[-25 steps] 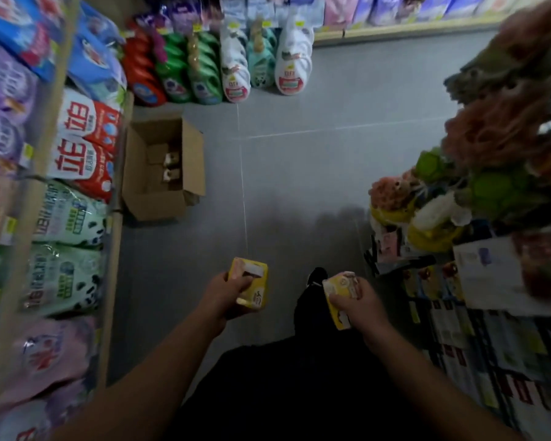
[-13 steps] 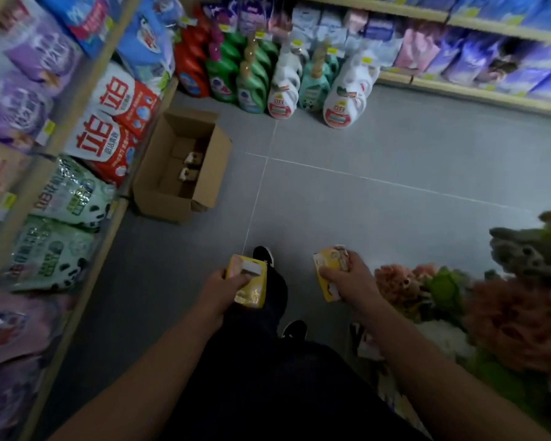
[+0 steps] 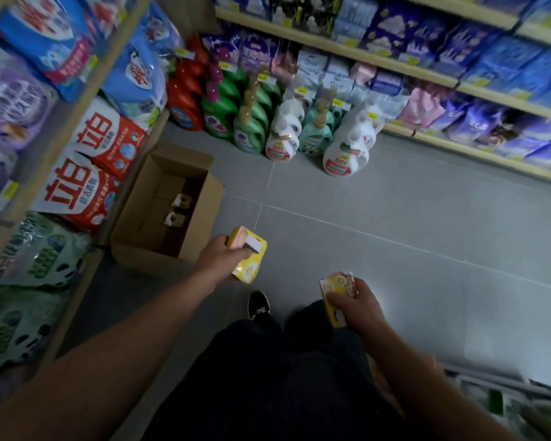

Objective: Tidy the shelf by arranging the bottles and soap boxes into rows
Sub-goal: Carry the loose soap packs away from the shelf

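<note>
My left hand [image 3: 220, 258] grips a yellow soap box [image 3: 249, 252] over the grey floor, just right of an open cardboard box [image 3: 159, 214]. My right hand [image 3: 357, 305] holds a second yellow soap box [image 3: 335, 292] lower and to the right, above my dark trousers. Two small brown-and-white packs [image 3: 175, 209] lie inside the cardboard box. Detergent bottles [image 3: 280, 128] in red, green, teal and white stand in rows on the floor at the far corner.
A shelf [image 3: 86, 90] on the left holds bags of washing powder. A long shelf [image 3: 442, 78] of blue, purple and pink packs runs along the back right. My black shoe [image 3: 259, 304] is on the tiled floor [image 3: 395, 237] between the hands.
The view has swung left, away from the plush toys. My left hand has reached forward toward the cardboard box. My right hand still holds its box, now lower.
</note>
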`<state>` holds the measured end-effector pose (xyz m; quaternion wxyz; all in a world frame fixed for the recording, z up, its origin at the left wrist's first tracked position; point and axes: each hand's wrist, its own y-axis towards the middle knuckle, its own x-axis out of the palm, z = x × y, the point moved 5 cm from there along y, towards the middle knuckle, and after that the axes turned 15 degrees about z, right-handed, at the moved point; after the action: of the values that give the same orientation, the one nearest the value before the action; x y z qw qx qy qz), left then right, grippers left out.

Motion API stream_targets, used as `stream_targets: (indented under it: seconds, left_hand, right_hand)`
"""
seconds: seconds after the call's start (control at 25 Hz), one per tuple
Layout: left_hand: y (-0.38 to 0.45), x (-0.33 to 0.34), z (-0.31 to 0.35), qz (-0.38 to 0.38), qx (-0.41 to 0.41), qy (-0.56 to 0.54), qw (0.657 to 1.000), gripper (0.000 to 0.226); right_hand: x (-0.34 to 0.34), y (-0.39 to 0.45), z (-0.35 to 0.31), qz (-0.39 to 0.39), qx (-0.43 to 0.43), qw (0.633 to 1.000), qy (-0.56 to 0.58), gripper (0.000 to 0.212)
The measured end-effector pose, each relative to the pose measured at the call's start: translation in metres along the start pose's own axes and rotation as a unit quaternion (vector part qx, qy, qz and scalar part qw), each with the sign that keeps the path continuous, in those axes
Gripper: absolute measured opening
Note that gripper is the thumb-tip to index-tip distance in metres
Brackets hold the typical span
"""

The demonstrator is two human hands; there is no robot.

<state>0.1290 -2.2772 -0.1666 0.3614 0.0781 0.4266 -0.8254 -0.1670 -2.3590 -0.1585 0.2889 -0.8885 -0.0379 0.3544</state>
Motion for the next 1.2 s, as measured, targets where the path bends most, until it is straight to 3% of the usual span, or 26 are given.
stream_targets:
  seconds: [0.12, 0.36, 0.48, 0.6, 0.72, 0.84, 1.12, 1.2]
  left_hand:
    - [0.038, -0.014, 0.030, 0.019, -0.005, -0.011, 1.000, 0.037]
    - [0.091, -0.024, 0.034, 0.108, -0.111, -0.104, 0.982, 0.058]
    - [0.103, -0.031, 0.040, 0.166, -0.199, -0.223, 0.940, 0.057]
    - [0.119, -0.046, 0.050, 0.216, -0.232, -0.308, 0.897, 0.064]
    - [0.135, -0.065, 0.048, 0.270, -0.260, -0.402, 0.835, 0.027]
    - [0.158, -0.082, 0.041, 0.293, -0.290, -0.479, 0.775, 0.030]
    - [0.219, -0.123, 0.001, 0.328, -0.338, -0.491, 0.733, 0.042]
    - [0.237, -0.126, -0.013, 0.333, -0.354, -0.506, 0.713, 0.041]
  right_hand:
    - [0.026, 0.036, -0.055, -0.032, -0.009, 0.999, -0.006, 0.043]
    - [0.099, 0.118, -0.186, -0.120, -0.097, 0.985, -0.074, 0.042]
    - [0.143, 0.147, -0.265, -0.191, -0.164, 0.958, -0.135, 0.043]
    - [0.189, 0.159, -0.334, -0.248, -0.230, 0.921, -0.191, 0.046]
    - [0.245, 0.154, -0.385, -0.316, -0.261, 0.880, -0.240, 0.047]
    - [0.303, 0.137, -0.419, -0.357, -0.309, 0.830, -0.298, 0.044]
    - [0.424, 0.105, -0.454, -0.384, -0.398, 0.744, -0.374, 0.030]
    - [0.455, 0.105, -0.452, -0.391, -0.394, 0.737, -0.385, 0.027]
